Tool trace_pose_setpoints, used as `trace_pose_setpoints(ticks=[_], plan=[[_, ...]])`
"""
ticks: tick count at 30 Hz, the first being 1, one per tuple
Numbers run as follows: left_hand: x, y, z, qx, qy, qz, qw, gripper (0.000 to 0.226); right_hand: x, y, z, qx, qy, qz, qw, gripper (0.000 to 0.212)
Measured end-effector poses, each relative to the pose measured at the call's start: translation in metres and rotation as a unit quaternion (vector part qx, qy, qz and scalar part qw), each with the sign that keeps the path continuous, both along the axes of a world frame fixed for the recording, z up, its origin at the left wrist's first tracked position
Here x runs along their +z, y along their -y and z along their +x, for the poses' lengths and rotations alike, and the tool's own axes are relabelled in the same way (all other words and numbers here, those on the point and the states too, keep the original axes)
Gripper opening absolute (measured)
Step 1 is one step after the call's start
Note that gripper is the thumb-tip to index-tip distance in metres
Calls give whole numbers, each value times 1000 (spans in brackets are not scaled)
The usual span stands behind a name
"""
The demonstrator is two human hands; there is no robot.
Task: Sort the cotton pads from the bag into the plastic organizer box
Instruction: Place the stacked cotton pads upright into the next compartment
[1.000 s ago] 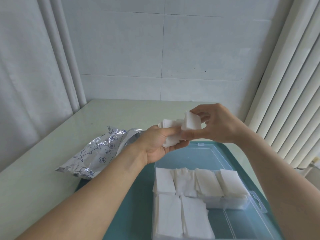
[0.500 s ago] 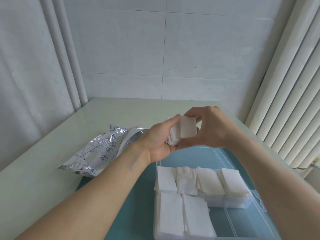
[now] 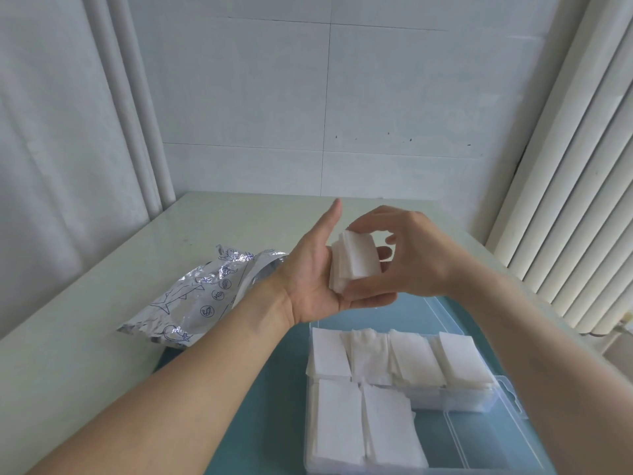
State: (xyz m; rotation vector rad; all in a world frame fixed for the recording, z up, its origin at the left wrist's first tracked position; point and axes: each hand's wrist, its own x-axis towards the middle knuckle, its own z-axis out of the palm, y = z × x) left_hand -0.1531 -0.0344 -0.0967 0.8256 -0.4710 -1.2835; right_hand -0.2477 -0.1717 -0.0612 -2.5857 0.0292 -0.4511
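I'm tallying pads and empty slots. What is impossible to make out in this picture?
- Pad count in the held stack: right hand and left hand cover its edges.
- Organizer box near compartments: cut off by the bottom edge.
- Inside of the foil bag: the left wrist hides its mouth.

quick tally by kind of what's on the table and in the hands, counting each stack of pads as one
Stacks of cotton pads in the organizer box: 6, four in the far row and two nearer
Stack of pads held in the hands: 1, resting on the left hand and pinched by the right hand
Foil bag: 1
Organizer box: 1
Total: 9
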Motion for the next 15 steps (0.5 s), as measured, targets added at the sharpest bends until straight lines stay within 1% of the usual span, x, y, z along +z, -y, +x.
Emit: trace_pose_setpoints(ticks=[2, 4, 6, 8, 9, 10, 12, 13, 15], plan=[[-3, 2, 2, 13, 44, 3, 999, 60, -2, -3, 2, 11, -8, -14, 1000, 70], [-7, 5, 2, 38, 56, 7, 998, 46, -3, -6, 2, 7, -16, -43, 999, 66], [-9, 7, 2, 43, 48, -5, 998, 36, -5, -10, 2, -12, -23, -76, 997, 72], [-9, 7, 1, 30, 77, -17, 996, 16, -5, -14, 2, -17, -23, -92, 995, 77], [-9, 7, 1, 22, 88, -19, 996, 8, -4, -15, 1, -14, -30, -84, 996, 79], [-10, 7, 0, 19, 93, -19, 995, 10, -2, -15, 0, -9, -45, -65, 997, 82], [-9, 7, 0, 18, 92, -5, 996, 21, 4, -14, -4, 2, -89, -29, 996, 81], [-8, 6, 0, 16, 102, 7, 995, 25, 7, -11, -5, 8, -106, -21, 994, 76], [-5, 2, -3, -9, 136, 14, 991, 19, 13, -2, -11, 25, -118, 16, 993, 56]])
